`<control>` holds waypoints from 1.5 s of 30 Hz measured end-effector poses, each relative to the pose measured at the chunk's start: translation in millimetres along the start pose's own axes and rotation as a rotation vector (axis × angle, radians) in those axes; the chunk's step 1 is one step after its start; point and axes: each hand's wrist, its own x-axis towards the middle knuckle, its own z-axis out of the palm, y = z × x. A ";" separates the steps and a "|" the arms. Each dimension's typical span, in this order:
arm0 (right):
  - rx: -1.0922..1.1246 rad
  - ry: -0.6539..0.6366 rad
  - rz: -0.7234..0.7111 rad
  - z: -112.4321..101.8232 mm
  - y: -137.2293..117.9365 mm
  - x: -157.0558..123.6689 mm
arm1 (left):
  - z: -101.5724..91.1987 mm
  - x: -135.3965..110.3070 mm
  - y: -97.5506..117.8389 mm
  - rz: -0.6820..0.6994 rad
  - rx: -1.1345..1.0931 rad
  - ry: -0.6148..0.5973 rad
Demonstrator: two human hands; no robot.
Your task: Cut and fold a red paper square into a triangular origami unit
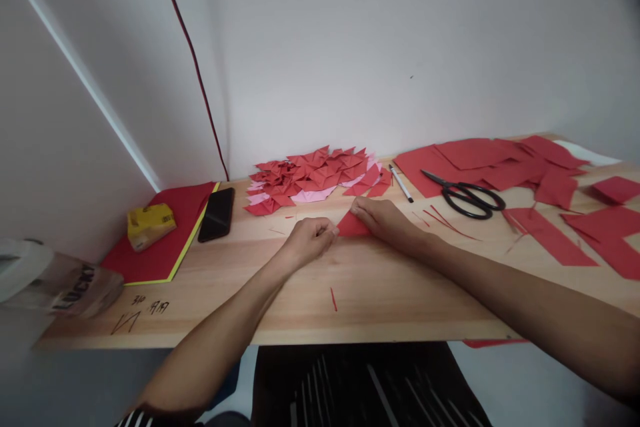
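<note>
A small piece of red paper is held between my two hands over the middle of the wooden table. My left hand pinches its left corner, fingers curled in. On its upper right edge, my right hand has thumb and fingers closed, covering part of the sheet. Just beyond the hands lies a heap of folded red and pink paper pieces. A thin red paper strip rests on the wood nearer to me.
Black-handled scissors, a white pen and red paper sheets lie to the right. At left are a phone, a red folder with a yellow packet, and a plastic bottle. A wall stands behind the table.
</note>
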 end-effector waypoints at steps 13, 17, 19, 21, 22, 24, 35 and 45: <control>-0.014 -0.013 -0.001 0.8 2.5 2.9 | -0.1 3.4 2.5 -0.013 -0.004 -0.032; -0.017 -0.014 -0.005 2.8 4.6 2.3 | -0.2 3.9 0.0 -0.010 -0.003 -0.033; -0.021 -0.010 -0.005 3.8 5.6 2.4 | -0.3 3.9 -0.1 -0.007 -0.004 -0.033; -0.027 -0.007 -0.007 4.6 6.6 2.4 | -0.6 3.8 0.6 -0.002 -0.005 -0.036; -0.031 -0.004 -0.009 4.9 7.0 2.4 | -0.8 3.8 1.0 0.001 -0.007 -0.038; -0.035 0.000 -0.015 5.2 7.7 2.4 | -1.1 3.9 1.3 0.008 -0.013 -0.043; -0.019 0.020 -0.045 5.4 8.8 2.0 | -1.9 6.4 -4.4 -0.013 -0.113 -0.080; -0.064 0.008 -0.031 2.8 3.4 2.5 | -1.1 7.6 -4.9 -0.038 -0.147 -0.082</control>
